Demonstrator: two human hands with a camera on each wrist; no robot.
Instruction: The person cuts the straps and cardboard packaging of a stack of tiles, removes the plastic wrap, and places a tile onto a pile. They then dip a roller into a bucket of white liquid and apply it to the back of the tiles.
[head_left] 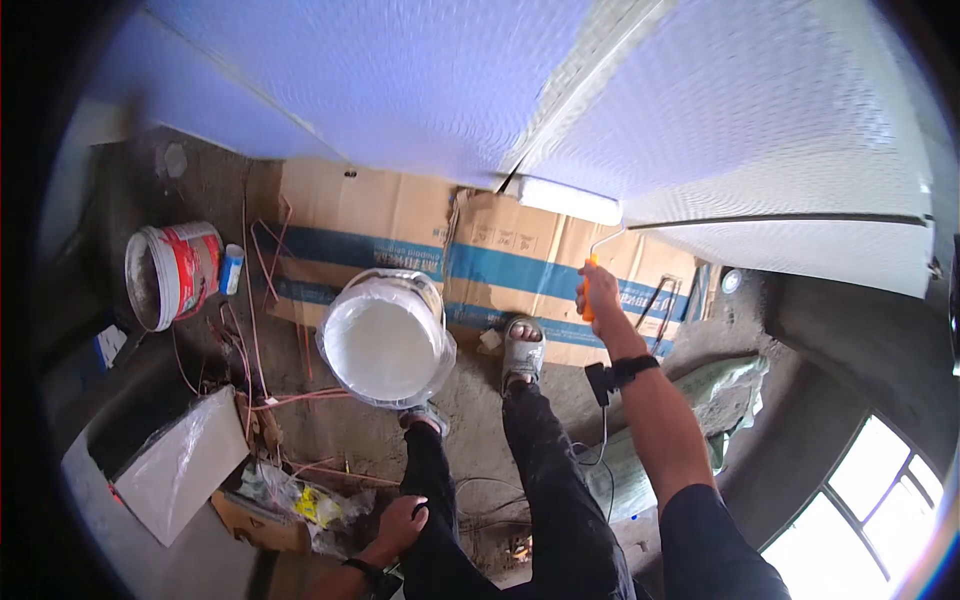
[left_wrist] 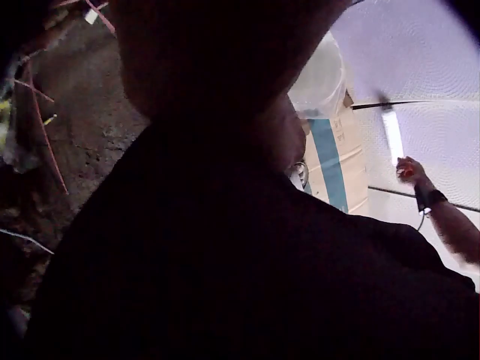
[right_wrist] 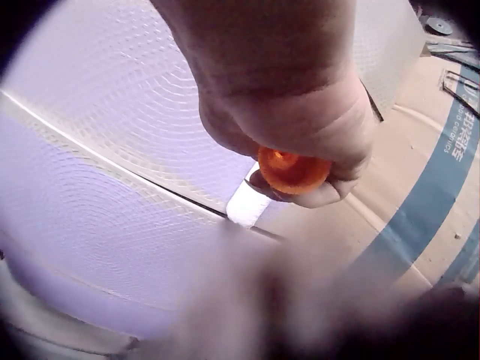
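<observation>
My right hand (head_left: 602,300) grips the orange handle (head_left: 588,312) of a paint roller, fingers wrapped round it. Its long white roller sleeve (head_left: 570,201) lies at the lower edge of large pale panels (head_left: 420,70), near the seam between two of them. In the right wrist view the butt of the orange handle (right_wrist: 294,174) pokes out of the fist, and part of the white sleeve (right_wrist: 247,201) shows beyond. Low beside my left thigh, my left hand (head_left: 402,526) hangs loosely curled and holds nothing. The left wrist view is mostly dark clothing.
A plastic-lined bucket of white paint (head_left: 385,345) stands by my feet. Flattened cardboard (head_left: 370,205) covers the floor below the panels. To the left are a red-and-white bucket (head_left: 185,275), pink tubing (head_left: 265,265) and a box (head_left: 190,465); a green sack (head_left: 720,395) lies at right.
</observation>
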